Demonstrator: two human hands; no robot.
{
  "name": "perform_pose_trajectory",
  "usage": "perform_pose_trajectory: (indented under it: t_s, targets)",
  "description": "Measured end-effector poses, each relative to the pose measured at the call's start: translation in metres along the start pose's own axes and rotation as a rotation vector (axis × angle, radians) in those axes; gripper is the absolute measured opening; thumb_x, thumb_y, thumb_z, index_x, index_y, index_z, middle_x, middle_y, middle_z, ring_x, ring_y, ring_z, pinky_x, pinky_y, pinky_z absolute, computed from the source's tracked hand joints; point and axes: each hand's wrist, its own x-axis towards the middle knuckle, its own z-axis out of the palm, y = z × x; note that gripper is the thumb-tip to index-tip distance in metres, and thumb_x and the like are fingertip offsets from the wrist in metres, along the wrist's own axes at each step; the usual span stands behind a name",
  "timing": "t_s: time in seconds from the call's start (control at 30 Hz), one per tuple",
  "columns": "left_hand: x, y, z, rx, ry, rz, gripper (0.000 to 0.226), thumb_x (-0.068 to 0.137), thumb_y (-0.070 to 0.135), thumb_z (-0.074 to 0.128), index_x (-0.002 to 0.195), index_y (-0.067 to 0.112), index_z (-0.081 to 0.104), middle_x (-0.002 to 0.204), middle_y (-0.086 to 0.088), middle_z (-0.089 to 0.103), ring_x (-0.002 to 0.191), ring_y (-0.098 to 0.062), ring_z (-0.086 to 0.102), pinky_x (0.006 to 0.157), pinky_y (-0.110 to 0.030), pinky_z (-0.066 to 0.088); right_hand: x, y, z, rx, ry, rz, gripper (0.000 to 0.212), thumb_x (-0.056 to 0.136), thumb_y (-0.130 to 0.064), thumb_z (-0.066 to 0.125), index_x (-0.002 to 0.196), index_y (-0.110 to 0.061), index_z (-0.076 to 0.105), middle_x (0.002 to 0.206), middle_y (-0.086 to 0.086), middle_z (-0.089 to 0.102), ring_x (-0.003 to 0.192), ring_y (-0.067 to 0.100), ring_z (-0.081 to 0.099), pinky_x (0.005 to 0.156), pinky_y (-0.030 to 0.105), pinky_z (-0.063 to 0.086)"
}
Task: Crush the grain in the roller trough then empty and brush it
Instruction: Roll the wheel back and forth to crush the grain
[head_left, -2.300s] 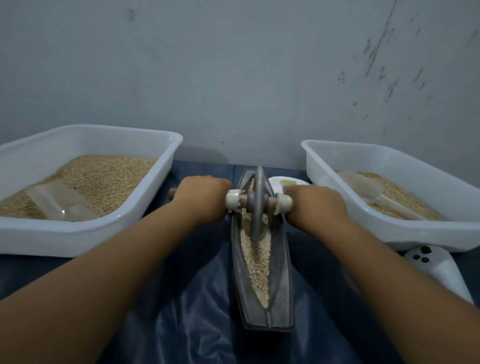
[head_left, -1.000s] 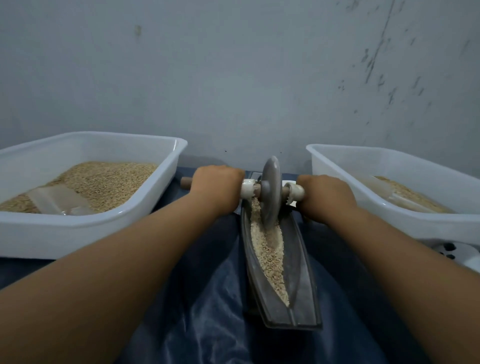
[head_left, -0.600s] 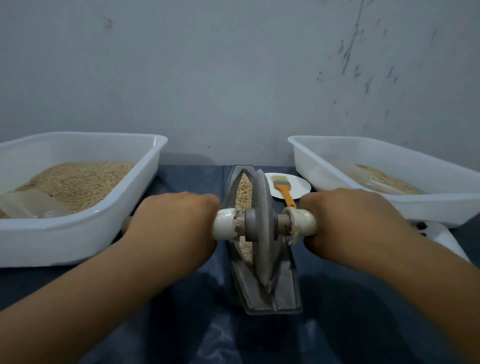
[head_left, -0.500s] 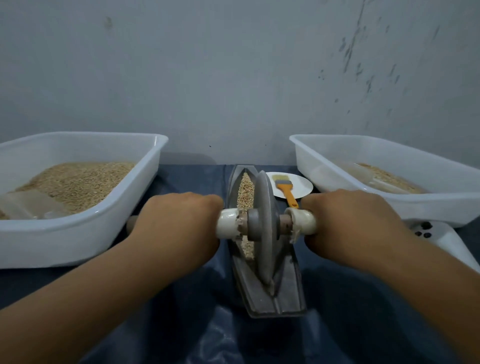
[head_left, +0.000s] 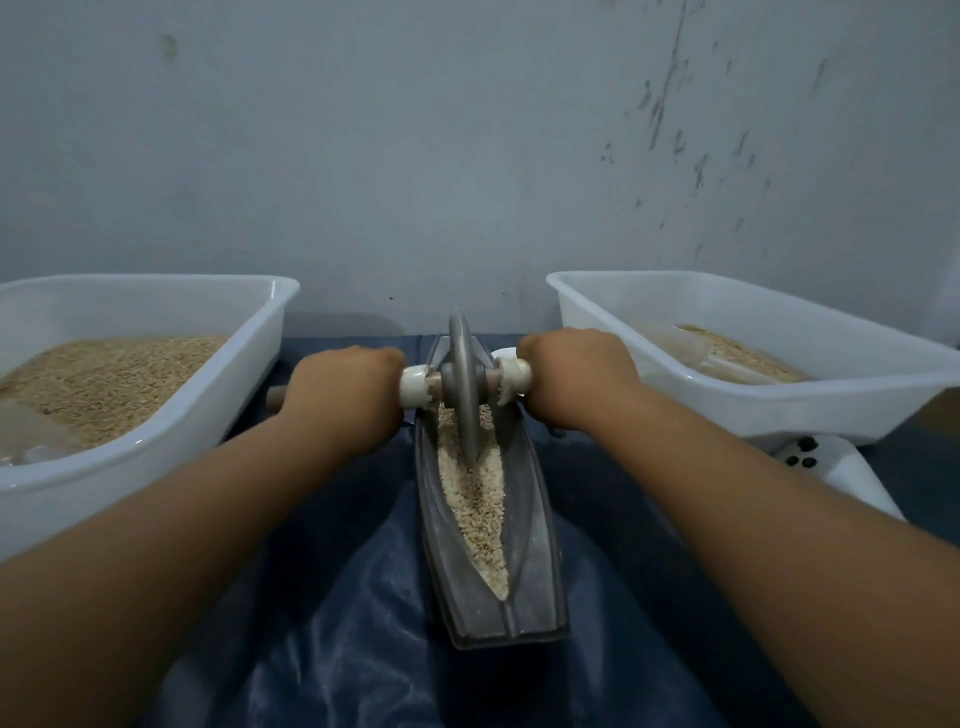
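A grey boat-shaped roller trough (head_left: 535, 561) lies lengthwise on the dark blue cloth, with pale grain (head_left: 475, 488) along its groove. A grey roller wheel (head_left: 463, 384) stands upright in the far half of the trough on a wooden axle with white collars. My left hand (head_left: 343, 389) grips the left handle and my right hand (head_left: 571, 374) grips the right handle. The brush is hidden behind the wheel and my right hand.
A white tub (head_left: 156, 452) with grain and a clear scoop stands at the left. Another white tub (head_left: 779, 405) with some grain stands at the right. A white device (head_left: 841, 467) with dark buttons lies under the right tub's near corner. A grey wall stands close behind.
The wheel has rolled from the near end of the trough to the far half, both hands going with it. The grain in the near half now shows.
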Motion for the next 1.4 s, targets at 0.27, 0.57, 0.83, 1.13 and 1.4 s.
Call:
perform_pose_trajectory:
  t_s: [0.27, 0.57, 0.83, 1.13, 1.4]
  targets:
    - [-0.065, 0.014, -0.046, 0.044, -0.044, 0.052, 0.029, 0.079, 0.036, 0.061, 0.072, 0.034, 0.033, 0.063, 0.011, 0.042, 0.058, -0.006, 0.044, 0.056, -0.026, 0.035, -0.082, -0.006, -0.038, 0.006, -0.096, 0.002, 0.016, 0.071, -0.024, 0.059, 0.072, -0.029, 0.043, 0.064, -0.008, 0.044, 0.059, 0.017, 0.043, 0.048, 0.025, 0.026]
    - [-0.049, 0.011, -0.030, 0.048, -0.021, -0.018, 0.025, 0.081, 0.038, 0.060, 0.075, 0.034, 0.036, 0.063, 0.011, 0.043, 0.054, -0.002, 0.038, 0.048, -0.024, 0.028, -0.058, -0.009, -0.025, -0.026, -0.046, 0.019, 0.015, 0.072, -0.025, 0.058, 0.085, -0.029, 0.054, 0.065, -0.008, 0.045, 0.059, 0.016, 0.043, 0.050, 0.026, 0.028]
    - [0.029, 0.002, -0.003, 0.091, 0.024, 0.025, 0.017, 0.079, 0.028, 0.061, 0.082, 0.029, 0.043, 0.065, 0.008, 0.038, 0.065, -0.019, 0.046, 0.061, -0.031, 0.035, 0.014, 0.006, 0.017, 0.045, 0.022, 0.063, 0.017, 0.072, -0.028, 0.057, 0.068, -0.029, 0.040, 0.061, -0.010, 0.041, 0.054, 0.016, 0.042, 0.046, 0.024, 0.022]
    - [-0.027, 0.010, -0.026, 0.016, -0.075, 0.032, 0.031, 0.081, 0.034, 0.063, 0.071, 0.033, 0.033, 0.066, 0.011, 0.044, 0.062, -0.009, 0.047, 0.062, -0.029, 0.041, -0.035, -0.002, -0.017, 0.050, -0.121, -0.005, 0.011, 0.071, -0.023, 0.058, 0.080, -0.027, 0.053, 0.069, -0.009, 0.051, 0.066, 0.016, 0.052, 0.049, 0.025, 0.029]
    - [-0.078, 0.013, -0.062, 0.105, -0.075, 0.054, 0.029, 0.074, 0.042, 0.058, 0.066, 0.041, 0.030, 0.060, 0.011, 0.044, 0.053, 0.000, 0.039, 0.050, -0.022, 0.031, -0.102, -0.005, -0.061, 0.001, -0.114, -0.040, 0.018, 0.071, -0.036, 0.057, 0.069, -0.033, 0.040, 0.066, -0.009, 0.051, 0.061, 0.010, 0.049, 0.046, 0.023, 0.025]
